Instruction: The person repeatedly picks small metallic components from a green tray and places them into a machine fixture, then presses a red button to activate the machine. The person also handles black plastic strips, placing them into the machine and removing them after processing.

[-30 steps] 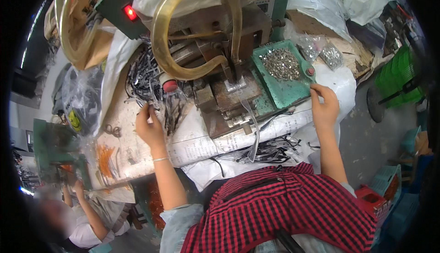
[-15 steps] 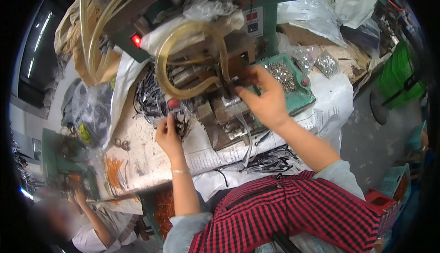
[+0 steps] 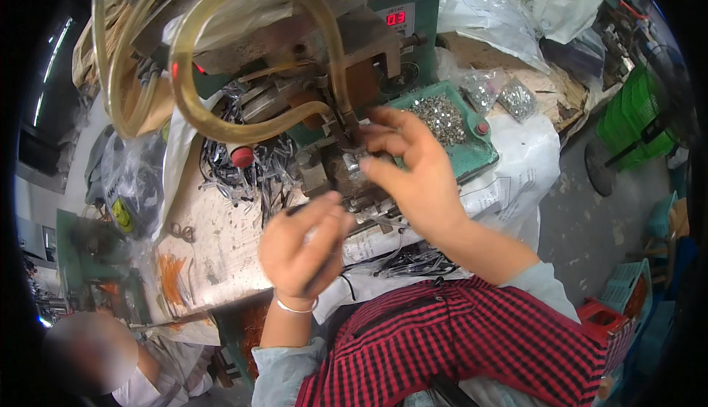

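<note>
My left hand (image 3: 304,248), slightly blurred, is closed in front of the press with a thin dark strip (image 3: 323,278) running along its palm; the strip's ends are hard to make out. My right hand (image 3: 413,163) reaches to the metal die (image 3: 352,162) under the press head, thumb and fingers apart beside it. No object shows between those fingers. A small shiny piece lies on the die near the right thumb. Left of the die, a pile of black strips with clear tips (image 3: 251,171) lies on the bench.
A thick yellowish hose (image 3: 184,75) loops in front of the green press (image 3: 428,8). At the right stands a green tray (image 3: 483,152) of small metal pieces, with bagged pieces (image 3: 516,102) behind it. A red knob (image 3: 242,157) sits over the strip pile. Another person (image 3: 155,366) sits lower left.
My left hand has moved right, from the strip pile toward the die. The grey strap hanging from the die no longer shows there. A second red display is lit. The view has shifted slightly.
</note>
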Motion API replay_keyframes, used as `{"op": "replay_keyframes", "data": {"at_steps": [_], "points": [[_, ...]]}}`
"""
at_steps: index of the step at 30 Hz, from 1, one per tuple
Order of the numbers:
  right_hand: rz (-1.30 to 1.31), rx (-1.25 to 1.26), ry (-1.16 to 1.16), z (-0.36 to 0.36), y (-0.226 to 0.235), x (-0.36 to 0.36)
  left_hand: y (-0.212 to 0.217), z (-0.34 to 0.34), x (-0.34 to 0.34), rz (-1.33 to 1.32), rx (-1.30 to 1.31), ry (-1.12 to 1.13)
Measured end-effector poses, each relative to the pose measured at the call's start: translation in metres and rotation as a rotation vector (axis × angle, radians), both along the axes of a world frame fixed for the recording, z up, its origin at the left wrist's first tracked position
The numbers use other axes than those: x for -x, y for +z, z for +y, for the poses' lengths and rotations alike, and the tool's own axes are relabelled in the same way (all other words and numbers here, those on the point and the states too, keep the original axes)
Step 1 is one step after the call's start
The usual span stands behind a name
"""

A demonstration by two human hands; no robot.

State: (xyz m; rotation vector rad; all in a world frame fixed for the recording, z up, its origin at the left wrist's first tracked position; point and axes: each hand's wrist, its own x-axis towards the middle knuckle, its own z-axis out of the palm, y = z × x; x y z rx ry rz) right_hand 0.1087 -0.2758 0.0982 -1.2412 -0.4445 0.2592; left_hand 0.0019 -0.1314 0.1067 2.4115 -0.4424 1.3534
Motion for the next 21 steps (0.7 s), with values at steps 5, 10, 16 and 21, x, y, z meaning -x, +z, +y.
{"op": "replay_keyframes", "data": {"at_steps": [5, 10, 16, 21], "points": [[-0.108, 0.143, 0.172, -0.027, -0.002, -0.025, -0.017, -0.017, -0.021, 0.058, -0.19, -0.048], [-0.249, 0.236, -0.484, -0.083, -0.082, -0.099, -0.026, -0.015, -0.032, -0.006, -0.19, -0.092], [-0.539, 0.858, -0.361, -0.108, -0.109, -0.067, -0.027, -0.014, -0.03, -0.004, -0.189, -0.072], [-0.751, 0.989, -0.379, -0.095, -0.108, -0.065, -0.026, -0.02, -0.016, 0.1, -0.102, -0.04]]}}
